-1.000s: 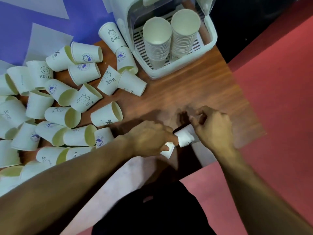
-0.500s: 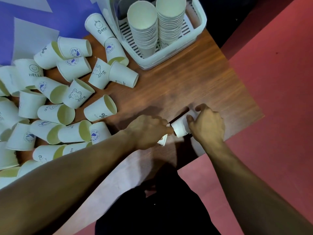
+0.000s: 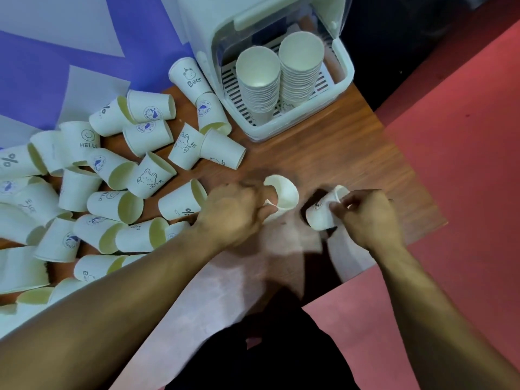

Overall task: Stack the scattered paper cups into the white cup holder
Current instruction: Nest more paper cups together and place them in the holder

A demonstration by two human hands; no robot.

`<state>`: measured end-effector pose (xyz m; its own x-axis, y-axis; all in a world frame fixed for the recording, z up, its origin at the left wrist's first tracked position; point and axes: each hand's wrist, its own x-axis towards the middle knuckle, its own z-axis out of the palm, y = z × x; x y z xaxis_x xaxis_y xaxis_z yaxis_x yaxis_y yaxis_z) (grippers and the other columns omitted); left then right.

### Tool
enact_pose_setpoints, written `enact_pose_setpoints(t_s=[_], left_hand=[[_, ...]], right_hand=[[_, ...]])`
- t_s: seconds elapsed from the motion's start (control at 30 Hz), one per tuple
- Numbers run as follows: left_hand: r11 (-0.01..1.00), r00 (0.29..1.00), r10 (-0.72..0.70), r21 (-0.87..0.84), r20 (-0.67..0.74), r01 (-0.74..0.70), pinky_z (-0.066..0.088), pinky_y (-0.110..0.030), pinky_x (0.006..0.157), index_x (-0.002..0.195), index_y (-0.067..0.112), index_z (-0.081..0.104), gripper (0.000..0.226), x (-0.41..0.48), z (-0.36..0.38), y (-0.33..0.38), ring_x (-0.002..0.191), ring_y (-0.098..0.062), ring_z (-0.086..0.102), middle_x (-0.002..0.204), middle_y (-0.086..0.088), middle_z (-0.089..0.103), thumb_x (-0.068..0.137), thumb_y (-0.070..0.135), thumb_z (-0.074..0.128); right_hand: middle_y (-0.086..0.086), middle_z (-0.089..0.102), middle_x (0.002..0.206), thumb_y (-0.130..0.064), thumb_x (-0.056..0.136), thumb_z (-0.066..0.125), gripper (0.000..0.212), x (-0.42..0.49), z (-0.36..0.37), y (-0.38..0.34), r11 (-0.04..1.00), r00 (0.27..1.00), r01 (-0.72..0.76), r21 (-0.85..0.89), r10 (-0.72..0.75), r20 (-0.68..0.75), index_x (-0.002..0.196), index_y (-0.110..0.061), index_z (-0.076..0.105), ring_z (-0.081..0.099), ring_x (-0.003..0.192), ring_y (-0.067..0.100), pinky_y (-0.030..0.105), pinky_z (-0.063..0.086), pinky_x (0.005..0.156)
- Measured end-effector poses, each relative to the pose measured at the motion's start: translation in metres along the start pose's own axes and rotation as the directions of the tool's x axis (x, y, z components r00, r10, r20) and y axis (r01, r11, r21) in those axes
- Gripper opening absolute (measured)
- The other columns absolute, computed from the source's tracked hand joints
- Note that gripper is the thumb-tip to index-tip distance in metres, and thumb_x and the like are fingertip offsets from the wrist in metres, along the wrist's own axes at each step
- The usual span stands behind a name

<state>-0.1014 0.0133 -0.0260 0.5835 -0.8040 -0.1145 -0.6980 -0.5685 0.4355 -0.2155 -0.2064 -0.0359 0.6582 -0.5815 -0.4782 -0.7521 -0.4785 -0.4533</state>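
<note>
Beyond the left hand (image 3: 236, 212): white cup holder (image 3: 343, 80), stacks (image 3: 257, 80) upright.
In left hand's grip: cup (image 3: 282, 197), mouth up.
In right hand (image 3: 371, 218): second cup (image 3: 320, 213), pinched at rim, base toward left hand, just apart.

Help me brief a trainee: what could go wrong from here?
1. The right hand holds a cup near the table edge; a slip could drop it to the floor.
2. The left hand grips another cup, and its forearm could sweep the loose cups away.
3. Both stacks in the holder are tall; a careless drop might tip one.
</note>
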Motion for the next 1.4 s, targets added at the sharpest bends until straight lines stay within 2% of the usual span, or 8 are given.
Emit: enact_pose_setpoints(t_s=[0.13, 0.27, 0.4, 0.53, 0.73, 1.0, 1.23, 1.4], left_hand=[[0.996, 0.944, -0.038, -0.089, -0.328, 0.009, 0.049, -0.039, 0.056, 0.096, 0.024, 0.066, 0.018, 0.014, -0.035, 0.005, 0.067, -0.02, 0.061, 0.076, 0.007, 0.062, 0.096, 0.039, 0.055], [0.989, 0.796, -0.111, -0.141, -0.595, 0.033, 0.047, -0.035, 0.059, 0.092, 0.019, 0.069, 0.016, 0.039, -0.073, 0.014, 0.065, -0.014, 0.061, 0.071, 0.007, 0.065, 0.096, 0.032, 0.062], [0.989, 0.702, -0.131, -0.138, -0.7, 0.047, 0.046, -0.035, 0.055, 0.089, 0.016, 0.067, 0.017, 0.069, -0.094, 0.013, 0.058, -0.011, 0.056, 0.063, 0.007, 0.063, 0.096, 0.03, 0.062], [0.989, 0.681, -0.146, -0.104, -0.717, 0.101, 0.047, -0.04, 0.052, 0.086, 0.016, 0.065, 0.022, 0.091, -0.098, 0.003, 0.058, -0.017, 0.06, 0.059, 0.008, 0.061, 0.096, 0.035, 0.059], [0.986, 0.711, -0.149, -0.052, -0.688, 0.157, 0.046, -0.041, 0.05, 0.085, 0.017, 0.064, 0.025, 0.104, -0.09, -0.006, 0.056, -0.022, 0.06, 0.059, 0.005, 0.06, 0.097, 0.038, 0.054], [0.975, 0.806, -0.17, 0.02, -0.567, 0.22, 0.047, -0.037, 0.054, 0.092, 0.024, 0.066, 0.022, 0.106, -0.079, -0.02, 0.063, -0.029, 0.063, 0.067, 0.003, 0.067, 0.096, 0.04, 0.052], [0.955, 0.87, -0.265, 0.013, -0.415, 0.297, 0.03, -0.031, 0.062, 0.1, 0.029, 0.068, 0.023, 0.113, -0.072, -0.033, 0.082, -0.027, 0.063, 0.085, 0.004, 0.07, 0.096, 0.043, 0.051], [0.949, 0.868, -0.31, -0.068, -0.388, 0.308, 0.049, -0.037, 0.066, 0.095, 0.029, 0.071, 0.023, 0.118, -0.062, -0.043, 0.079, -0.024, 0.065, 0.084, 0.004, 0.071, 0.094, 0.043, 0.053]], right_hand=[[-0.013, 0.055, 0.057, -0.031, 0.083, 0.072, 0.017, -0.002, -0.049, -0.043, 0.961, 0.94, 0.275, 0.042, -0.259, -0.223, 0.072, -0.029, 0.059, 0.053, 0.055, 0.012, 0.023, 0.036, 0.055], [-0.011, 0.053, 0.054, -0.03, 0.085, 0.071, 0.012, 0.003, -0.087, -0.086, 0.832, 0.743, 0.554, -0.017, -0.504, -0.441, 0.079, -0.022, 0.066, 0.051, 0.051, 0.015, 0.027, 0.037, 0.06], [-0.003, 0.058, 0.06, -0.03, 0.087, 0.068, 0.016, 0.027, -0.101, -0.122, 0.714, 0.587, 0.685, -0.144, -0.658, -0.472, 0.082, -0.016, 0.07, 0.053, 0.054, 0.012, 0.028, 0.043, 0.056], [-0.003, 0.06, 0.063, -0.032, 0.088, 0.065, 0.016, 0.058, -0.1, -0.143, 0.639, 0.522, 0.728, -0.248, -0.751, -0.404, 0.082, -0.018, 0.07, 0.056, 0.057, 0.016, 0.036, 0.048, 0.056], [-0.006, 0.05, 0.059, -0.032, 0.086, 0.061, 0.017, 0.093, -0.086, -0.153, 0.616, 0.534, 0.723, -0.313, -0.786, -0.313, 0.081, -0.018, 0.07, 0.056, 0.056, 0.026, 0.039, 0.05, 0.054], [0.001, 0.068, 0.079, -0.036, 0.091, 0.058, 0.021, 0.114, -0.072, -0.158, 0.606, 0.611, 0.685, -0.404, -0.78, -0.133, 0.094, -0.021, 0.071, 0.063, 0.073, 0.034, 0.042, 0.053, 0.064], [0.004, 0.063, 0.085, -0.036, 0.096, 0.05, 0.028, 0.126, -0.065, -0.16, 0.594, 0.643, 0.656, -0.467, -0.763, -0.068, 0.094, -0.016, 0.07, 0.058, 0.084, 0.034, 0.035, 0.041, 0.059], [0.004, 0.059, 0.086, -0.033, 0.097, 0.051, 0.027, 0.134, -0.06, -0.158, 0.617, 0.664, 0.649, -0.445, -0.745, -0.064, 0.095, -0.014, 0.07, 0.054, 0.081, 0.028, 0.033, 0.035, 0.061]])
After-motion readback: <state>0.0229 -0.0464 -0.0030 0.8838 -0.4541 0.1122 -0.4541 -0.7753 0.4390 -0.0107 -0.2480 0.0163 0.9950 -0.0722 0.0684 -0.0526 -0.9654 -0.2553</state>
